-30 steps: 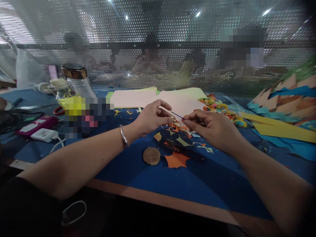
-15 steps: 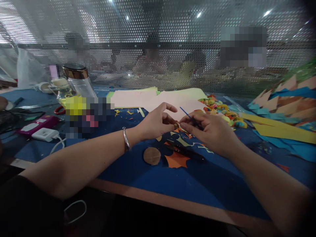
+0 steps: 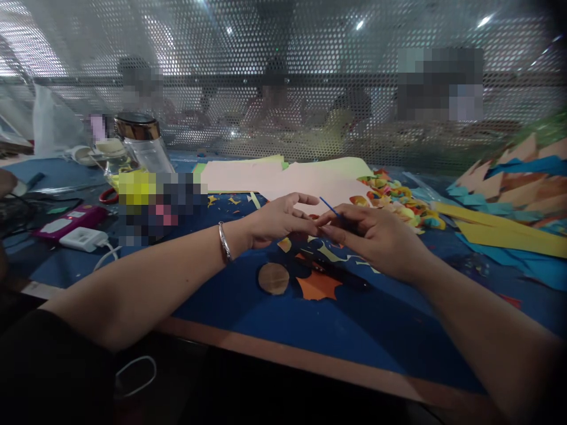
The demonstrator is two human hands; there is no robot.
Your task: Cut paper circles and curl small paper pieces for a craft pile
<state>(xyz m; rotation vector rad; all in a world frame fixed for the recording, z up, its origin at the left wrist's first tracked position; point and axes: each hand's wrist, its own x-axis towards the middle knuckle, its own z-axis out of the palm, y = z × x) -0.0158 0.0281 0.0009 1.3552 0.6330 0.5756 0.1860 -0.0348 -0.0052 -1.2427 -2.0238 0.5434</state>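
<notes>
My right hand (image 3: pixel 376 236) is closed round a thin blue stick (image 3: pixel 328 206), which points up and to the left. Its fingertips meet those of my left hand (image 3: pixel 283 219), whose upper fingers are spread a little; anything pinched between the fingertips is too small to make out. Below the hands a round brown disc (image 3: pixel 273 278) lies on the blue table (image 3: pixel 248 319). Beside it is a spiky orange paper piece (image 3: pixel 318 285), with a dark pen-like tool (image 3: pixel 349 276) just above and to its right. Paper scraps (image 3: pixel 332 254) lie under the hands.
Large pale paper sheets (image 3: pixel 310 180) lie behind the hands, with colourful curled paper pieces (image 3: pixel 390 195) to their right. Yellow paper strips (image 3: pixel 505 230) are at the right. A glass jar (image 3: pixel 148 150), a white charger (image 3: pixel 84 238) and a purple device (image 3: pixel 73 223) stand or lie left.
My left hand's thumb and fingertips have shifted, and the small thing seen between the fingertips earlier no longer shows. The blue stick has tilted slightly further left.
</notes>
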